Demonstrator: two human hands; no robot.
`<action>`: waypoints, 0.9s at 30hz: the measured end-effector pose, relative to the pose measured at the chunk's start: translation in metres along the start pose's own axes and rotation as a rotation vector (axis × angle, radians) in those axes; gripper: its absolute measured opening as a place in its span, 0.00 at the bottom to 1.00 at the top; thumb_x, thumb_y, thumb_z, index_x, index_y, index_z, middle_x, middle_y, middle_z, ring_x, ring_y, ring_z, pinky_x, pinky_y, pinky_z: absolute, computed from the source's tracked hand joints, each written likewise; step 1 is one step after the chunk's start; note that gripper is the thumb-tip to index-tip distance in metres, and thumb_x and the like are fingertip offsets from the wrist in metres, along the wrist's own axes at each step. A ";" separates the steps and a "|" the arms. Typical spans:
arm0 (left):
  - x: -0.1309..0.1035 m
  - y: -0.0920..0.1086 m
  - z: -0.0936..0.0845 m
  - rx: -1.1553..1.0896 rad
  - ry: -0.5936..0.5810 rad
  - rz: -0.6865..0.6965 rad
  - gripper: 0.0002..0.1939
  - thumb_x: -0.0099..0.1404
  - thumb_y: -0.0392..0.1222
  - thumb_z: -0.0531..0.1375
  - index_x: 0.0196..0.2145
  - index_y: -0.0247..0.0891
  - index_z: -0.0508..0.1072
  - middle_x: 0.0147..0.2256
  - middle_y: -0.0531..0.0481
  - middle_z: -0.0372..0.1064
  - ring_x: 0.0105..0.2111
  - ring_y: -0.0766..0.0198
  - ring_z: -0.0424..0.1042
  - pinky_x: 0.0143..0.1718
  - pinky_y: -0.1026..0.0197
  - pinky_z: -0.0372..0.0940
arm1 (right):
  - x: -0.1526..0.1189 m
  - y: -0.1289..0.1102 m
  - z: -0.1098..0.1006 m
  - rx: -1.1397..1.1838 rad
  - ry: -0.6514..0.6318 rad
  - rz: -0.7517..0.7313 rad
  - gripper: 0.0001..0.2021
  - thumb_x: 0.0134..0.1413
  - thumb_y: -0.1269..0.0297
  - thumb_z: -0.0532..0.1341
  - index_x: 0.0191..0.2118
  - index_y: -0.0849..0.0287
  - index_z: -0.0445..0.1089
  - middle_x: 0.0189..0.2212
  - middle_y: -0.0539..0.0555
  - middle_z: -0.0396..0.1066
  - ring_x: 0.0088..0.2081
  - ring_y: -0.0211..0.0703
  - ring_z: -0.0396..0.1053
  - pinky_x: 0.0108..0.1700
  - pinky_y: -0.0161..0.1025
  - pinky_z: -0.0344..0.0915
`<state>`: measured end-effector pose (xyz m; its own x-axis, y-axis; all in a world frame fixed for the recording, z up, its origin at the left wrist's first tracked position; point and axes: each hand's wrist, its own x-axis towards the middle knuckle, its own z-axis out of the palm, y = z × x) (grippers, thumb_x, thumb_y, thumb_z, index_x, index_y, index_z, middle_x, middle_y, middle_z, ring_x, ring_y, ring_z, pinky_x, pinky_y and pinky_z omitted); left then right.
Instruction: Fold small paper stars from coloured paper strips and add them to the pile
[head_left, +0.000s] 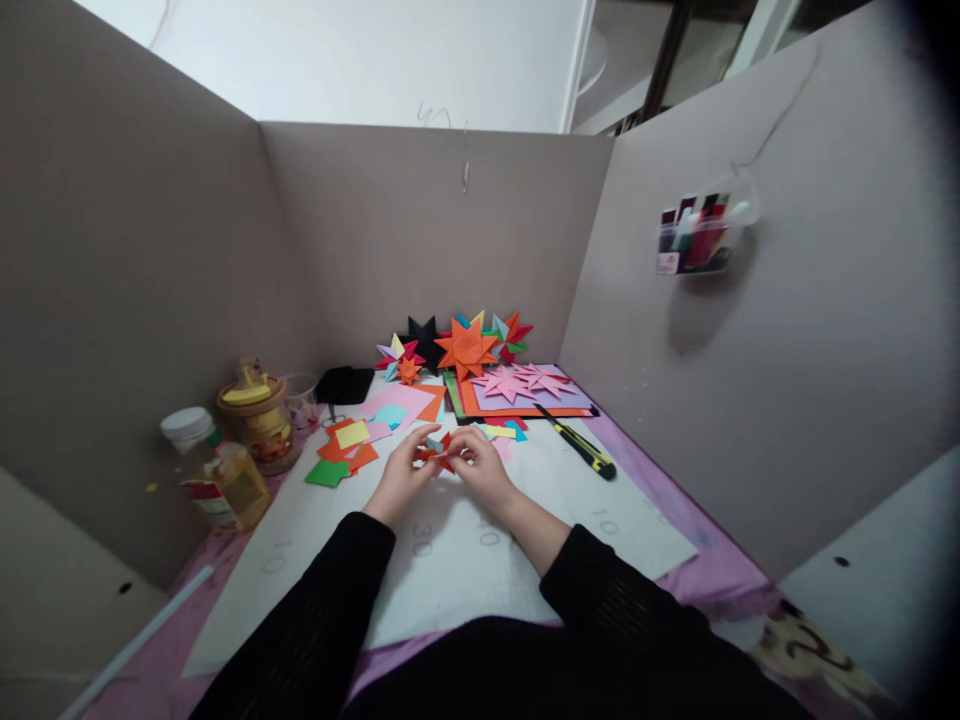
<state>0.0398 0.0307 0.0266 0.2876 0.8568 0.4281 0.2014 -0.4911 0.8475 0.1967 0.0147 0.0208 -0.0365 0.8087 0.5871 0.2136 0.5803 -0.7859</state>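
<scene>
While grey panels (435, 220) enclose the worktop (724, 572), your left hand (403, 470) and right hand (481, 466), fingers pinching a small folded paper piece (445, 442) above the white sheet (465, 590), cutter (576, 442) near its right edge, paper scraps (328, 474) leftward, bare sheet nearest you.

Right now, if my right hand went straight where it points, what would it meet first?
First the folded paper that your right hand touches, then probably your left hand; depth is unclear.
</scene>
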 end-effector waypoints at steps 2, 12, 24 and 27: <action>0.000 0.000 0.000 0.039 -0.044 0.037 0.22 0.55 0.33 0.57 0.49 0.41 0.66 0.46 0.46 0.65 0.39 0.63 0.68 0.40 0.60 0.66 | 0.000 0.002 0.000 0.008 -0.003 -0.007 0.05 0.45 0.75 0.59 0.26 0.58 0.67 0.36 0.53 0.62 0.40 0.40 0.64 0.35 0.35 0.65; -0.003 0.006 0.004 -0.086 -0.144 -0.077 0.23 0.57 0.36 0.57 0.51 0.41 0.61 0.44 0.44 0.61 0.32 0.65 0.69 0.25 0.65 0.67 | 0.000 0.008 -0.002 -0.063 -0.024 -0.049 0.05 0.47 0.74 0.59 0.27 0.57 0.68 0.38 0.54 0.62 0.42 0.42 0.65 0.43 0.41 0.65; -0.001 0.005 0.002 -0.040 -0.030 0.014 0.26 0.57 0.35 0.56 0.54 0.41 0.57 0.38 0.49 0.60 0.34 0.65 0.69 0.32 0.63 0.67 | -0.001 -0.001 -0.002 -0.059 -0.021 -0.098 0.07 0.49 0.71 0.59 0.36 0.56 0.69 0.42 0.56 0.62 0.45 0.44 0.64 0.41 0.40 0.68; -0.002 0.002 0.003 -0.006 -0.023 0.039 0.25 0.56 0.32 0.55 0.52 0.42 0.60 0.37 0.50 0.60 0.34 0.67 0.68 0.33 0.64 0.66 | -0.001 0.001 -0.002 -0.089 -0.018 -0.112 0.05 0.49 0.72 0.58 0.32 0.57 0.70 0.41 0.56 0.62 0.44 0.44 0.65 0.42 0.40 0.67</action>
<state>0.0425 0.0277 0.0269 0.3170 0.8329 0.4536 0.1841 -0.5232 0.8321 0.1991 0.0146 0.0199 -0.0818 0.7416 0.6659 0.2928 0.6565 -0.6952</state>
